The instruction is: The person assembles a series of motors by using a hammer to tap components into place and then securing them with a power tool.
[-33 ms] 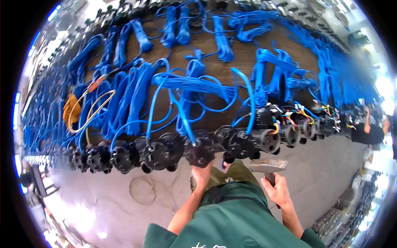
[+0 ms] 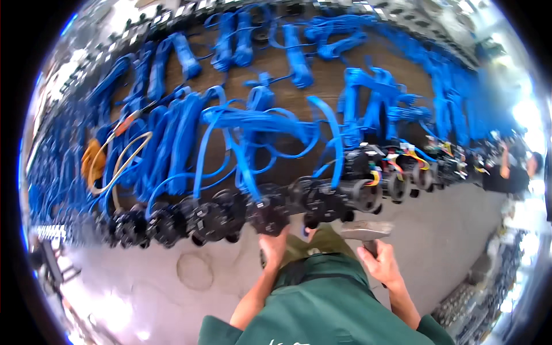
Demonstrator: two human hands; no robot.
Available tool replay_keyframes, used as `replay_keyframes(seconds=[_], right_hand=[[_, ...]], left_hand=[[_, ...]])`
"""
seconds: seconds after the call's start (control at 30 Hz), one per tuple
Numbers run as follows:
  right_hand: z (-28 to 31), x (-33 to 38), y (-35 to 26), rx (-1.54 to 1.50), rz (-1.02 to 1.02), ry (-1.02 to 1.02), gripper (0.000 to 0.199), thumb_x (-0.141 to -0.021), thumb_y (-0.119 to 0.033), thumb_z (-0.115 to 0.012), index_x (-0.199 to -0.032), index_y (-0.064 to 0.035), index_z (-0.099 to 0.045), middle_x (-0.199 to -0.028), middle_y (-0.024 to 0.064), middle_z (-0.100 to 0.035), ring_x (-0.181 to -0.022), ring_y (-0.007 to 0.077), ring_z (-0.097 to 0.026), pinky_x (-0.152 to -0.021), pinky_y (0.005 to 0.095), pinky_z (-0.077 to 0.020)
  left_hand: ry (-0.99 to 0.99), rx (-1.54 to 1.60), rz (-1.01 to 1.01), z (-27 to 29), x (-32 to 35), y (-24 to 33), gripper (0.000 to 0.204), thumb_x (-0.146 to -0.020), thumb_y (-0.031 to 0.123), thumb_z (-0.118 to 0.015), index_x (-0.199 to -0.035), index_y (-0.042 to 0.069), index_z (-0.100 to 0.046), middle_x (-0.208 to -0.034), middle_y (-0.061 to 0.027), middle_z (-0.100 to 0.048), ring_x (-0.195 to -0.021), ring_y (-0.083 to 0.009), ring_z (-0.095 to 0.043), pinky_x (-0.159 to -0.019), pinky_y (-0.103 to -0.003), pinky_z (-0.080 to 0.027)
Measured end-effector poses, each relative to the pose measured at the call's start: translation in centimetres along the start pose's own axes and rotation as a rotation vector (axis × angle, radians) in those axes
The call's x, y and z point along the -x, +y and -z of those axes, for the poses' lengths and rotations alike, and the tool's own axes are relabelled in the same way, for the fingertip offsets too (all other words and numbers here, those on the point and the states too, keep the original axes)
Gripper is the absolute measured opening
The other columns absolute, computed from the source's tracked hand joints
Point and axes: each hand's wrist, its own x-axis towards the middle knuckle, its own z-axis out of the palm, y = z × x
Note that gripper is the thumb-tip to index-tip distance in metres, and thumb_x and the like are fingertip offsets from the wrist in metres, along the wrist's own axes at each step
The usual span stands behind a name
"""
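Observation:
My left hand [image 2: 273, 248] grips the lower edge of a black round housing [image 2: 268, 216] at the table's front edge, its fingers partly hidden by the part. A thick blue cable [image 2: 246, 175] runs up out of this housing. In my right hand [image 2: 382, 265] is a hammer [image 2: 367, 230], held by its dark handle with the metal head up. The hammer head is apart from the housings, right of the one in my left hand. Beside that housing sits another black housing [image 2: 325, 201] with its own blue cable [image 2: 332, 135].
Bundles of blue cable [image 2: 186, 138] cover much of the brown tabletop [image 2: 328, 80]. Housings with coloured wires [image 2: 397, 187] line the edge to the right. At left lie an orange-handled tool [image 2: 124, 125] and a yellow-orange object [image 2: 92, 161]. Another person [image 2: 506, 172] is at far right.
The whole view has shifted slightly, so the table and housings appear a little further left. Both hands keep their holds; the hammer stays raised near the same place.

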Motion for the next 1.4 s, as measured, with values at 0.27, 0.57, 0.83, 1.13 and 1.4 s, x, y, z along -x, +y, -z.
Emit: replay_keyframes(seconds=[0.27,0.57,0.83,1.13,1.4], right_hand=[[11.5,-1.0,6.0,0.269,0.014,0.532,0.033,-0.08,-0.019,-0.089,-0.096,0.0017,-0.07,-0.074,0.0139,-0.071,-0.061,0.022,-0.066,-0.062,0.0347,-0.0527],[21.6,-11.1,17.5,0.318,0.168,0.65,0.044,-0.081,-0.017,-0.088,-0.118,-0.0062,-0.064,-0.095,0.0185,-0.076,-0.087,0.0395,-0.074,-0.076,0.0462,-0.0573],[23.3,-13.1,20.9,0.191,0.449,0.485,0.046,-0.083,-0.01,-0.084,-0.122,-0.0037,-0.06,-0.111,0.0187,-0.068,-0.098,0.0433,-0.067,-0.083,0.0499,-0.0548],[25.5,-9.5,12.2,-0.173,0.483,0.108,0.032,-0.093,-0.022,-0.078,-0.117,-0.002,-0.069,-0.112,0.0124,-0.071,-0.108,0.0276,-0.066,-0.096,0.0402,-0.051],[17.9,-25.5,1.0,-0.757,0.188,-0.914,0.071,-0.106,-0.067,-0.048,-0.139,-0.0048,-0.059,-0.126,0.0074,-0.068,-0.114,0.0173,-0.063,-0.1,0.0376,-0.0497]], left_hand=[[-0.509,-0.477,-0.136,4.7,2.5,4.5,0.041,-0.092,0.036,-0.077,-0.095,-0.005,-0.077,-0.077,-0.0113,-0.076,-0.071,-0.0155,-0.071,-0.067,-0.035,-0.057],[-0.651,0.007,-0.521,-7.7,10.8,34.4,0.017,-0.098,0.015,-0.07,-0.098,-0.002,-0.07,-0.073,-0.0043,-0.065,-0.066,-0.0081,-0.057,-0.062,-0.027,-0.048],[-0.324,-1.067,-0.177,-20.5,-2.0,36.9,0.067,-0.084,0.055,-0.074,-0.107,-0.007,-0.074,-0.108,-0.0261,-0.077,-0.093,-0.0374,-0.078,-0.081,-0.043,-0.064],[-0.241,0.466,-0.409,-14.2,2.4,36.7,0.036,-0.099,0.001,-0.06,-0.134,-0.001,-0.056,-0.115,-0.0078,-0.069,-0.1,-0.0138,-0.066,-0.084,-0.028,-0.056],[-0.27,0.426,-0.757,-14.1,7.8,36.7,0.044,-0.087,-0.012,-0.058,-0.128,0.004,-0.058,-0.112,-0.0062,-0.067,-0.102,-0.0141,-0.064,-0.089,-0.027,-0.053]])
